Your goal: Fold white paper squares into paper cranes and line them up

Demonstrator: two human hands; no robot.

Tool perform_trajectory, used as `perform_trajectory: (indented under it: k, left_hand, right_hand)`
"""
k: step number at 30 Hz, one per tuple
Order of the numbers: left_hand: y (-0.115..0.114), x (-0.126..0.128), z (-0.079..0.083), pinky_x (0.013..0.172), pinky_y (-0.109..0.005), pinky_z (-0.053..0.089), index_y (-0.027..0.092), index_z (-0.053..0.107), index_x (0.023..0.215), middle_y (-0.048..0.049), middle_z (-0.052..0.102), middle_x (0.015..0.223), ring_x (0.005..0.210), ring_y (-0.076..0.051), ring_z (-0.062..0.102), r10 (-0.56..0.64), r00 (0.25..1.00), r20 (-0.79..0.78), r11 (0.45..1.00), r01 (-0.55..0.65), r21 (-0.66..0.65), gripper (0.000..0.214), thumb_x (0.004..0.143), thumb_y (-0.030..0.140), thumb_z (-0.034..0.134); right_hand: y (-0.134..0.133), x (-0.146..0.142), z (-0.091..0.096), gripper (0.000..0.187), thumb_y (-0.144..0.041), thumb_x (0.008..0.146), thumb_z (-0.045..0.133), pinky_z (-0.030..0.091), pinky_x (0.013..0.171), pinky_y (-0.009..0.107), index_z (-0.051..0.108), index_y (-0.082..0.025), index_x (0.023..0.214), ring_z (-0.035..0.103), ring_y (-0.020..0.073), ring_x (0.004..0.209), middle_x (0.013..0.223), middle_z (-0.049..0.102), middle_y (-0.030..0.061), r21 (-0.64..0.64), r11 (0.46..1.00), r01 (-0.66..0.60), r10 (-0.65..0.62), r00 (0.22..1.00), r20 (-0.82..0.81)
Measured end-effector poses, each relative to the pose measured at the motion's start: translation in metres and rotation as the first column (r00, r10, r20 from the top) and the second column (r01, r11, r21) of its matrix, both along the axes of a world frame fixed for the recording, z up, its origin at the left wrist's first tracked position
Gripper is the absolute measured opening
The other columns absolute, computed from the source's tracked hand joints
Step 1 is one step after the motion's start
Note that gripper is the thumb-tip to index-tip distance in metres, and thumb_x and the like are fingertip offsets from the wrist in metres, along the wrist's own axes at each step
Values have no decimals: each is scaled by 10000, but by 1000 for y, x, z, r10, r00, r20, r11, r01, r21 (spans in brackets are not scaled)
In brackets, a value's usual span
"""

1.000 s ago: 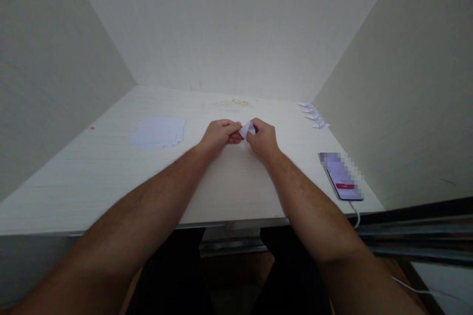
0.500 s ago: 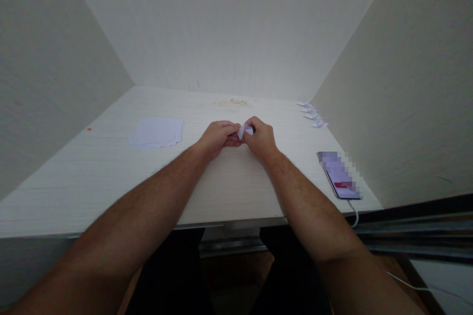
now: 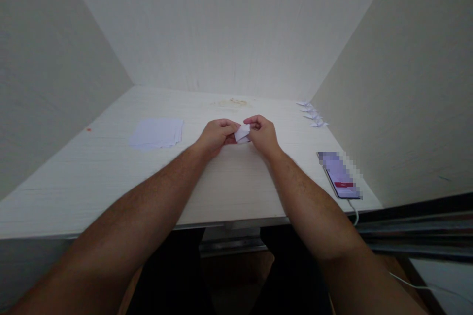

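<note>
A small folded piece of white paper (image 3: 242, 133) is between my two hands, just above the middle of the table. My left hand (image 3: 219, 134) pinches its left side, thumb on top and fingers beneath. At its right edge is my right hand (image 3: 263, 135), with the thumb and curled fingers against the paper; the index finger is lifted a little behind it. Parts of both hands' fingertips are hidden by the paper.
A stack of white paper sheets (image 3: 157, 133) lies left on the white table (image 3: 229, 187). Several folded paper figures (image 3: 313, 115) stand in a row by the right wall. Nearer, a phone (image 3: 338, 174) has a white cable (image 3: 355, 214) running off the table edge.
The paper has turned and shows a broader, flatter face. My right hand has shifted slightly right, and its index finger has come away from the paper's top.
</note>
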State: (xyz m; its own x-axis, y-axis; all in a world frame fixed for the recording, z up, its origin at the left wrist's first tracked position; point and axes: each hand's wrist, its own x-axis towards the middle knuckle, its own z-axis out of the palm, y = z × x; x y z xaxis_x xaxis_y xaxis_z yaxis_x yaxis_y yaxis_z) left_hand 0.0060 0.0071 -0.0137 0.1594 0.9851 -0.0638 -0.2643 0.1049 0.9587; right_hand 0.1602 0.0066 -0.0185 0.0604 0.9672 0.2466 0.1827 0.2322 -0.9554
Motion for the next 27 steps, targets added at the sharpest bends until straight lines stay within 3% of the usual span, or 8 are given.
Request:
perform_trajectory:
  k: [3,6,11,16,19,23,27]
  left_hand:
    - [4,0,-1,703,-320,584,113,680,766,-65,702,798,714,-148,671,89,994,67,996,-91,13,206,673,216,831]
    - [7,-1,-3,702,-304,587,117,682,788,-55,701,795,714,-139,673,144,984,108,989,-148,30,208,677,212,830]
    - [5,-1,-3,645,-292,601,117,679,797,-64,714,811,694,-146,682,97,994,45,993,-100,62,257,655,239,855]
    - [1,1,-2,582,-264,596,105,666,845,-73,724,779,607,-140,683,32,999,-39,994,-28,107,279,664,219,846]
    - [1,2,-2,581,-271,603,114,644,888,-44,705,738,573,-133,675,79,996,-47,990,-73,124,288,686,206,827]
    - [4,2,-2,576,-278,607,133,627,1015,-19,687,711,573,-141,685,144,989,-39,977,-136,167,337,728,207,788]
    - [2,2,-2,574,-284,612,165,596,1041,10,659,692,597,-157,703,165,985,-50,966,-151,211,362,736,236,779]
  right_hand:
    - [-1,-1,4,102,-159,747,638,472,475,226,607,-197,836,583,108,492,594,619,-55,-136,991,-16,0,993,-117]
    - [-2,-1,7,97,-164,745,671,475,443,220,590,-190,792,585,109,455,545,614,-52,-183,983,-28,-5,984,-178]
    - [-1,2,8,80,-183,741,683,446,432,193,604,-177,726,543,83,419,495,588,-54,-112,993,35,-56,980,-192]
    - [2,3,7,77,-231,749,670,417,428,198,611,-190,775,515,85,416,476,558,-71,-23,997,72,-76,977,-198]
    - [1,2,9,122,-262,757,660,424,438,200,585,-218,842,532,90,446,522,574,-81,24,995,100,-92,970,-225]
    - [-3,1,10,152,-341,751,671,476,494,223,588,-216,777,593,111,556,608,622,-45,71,995,74,-55,971,-234]
    - [-7,-2,8,229,-415,731,719,467,525,244,641,-201,752,539,105,535,582,602,-43,113,989,97,-87,992,-89]
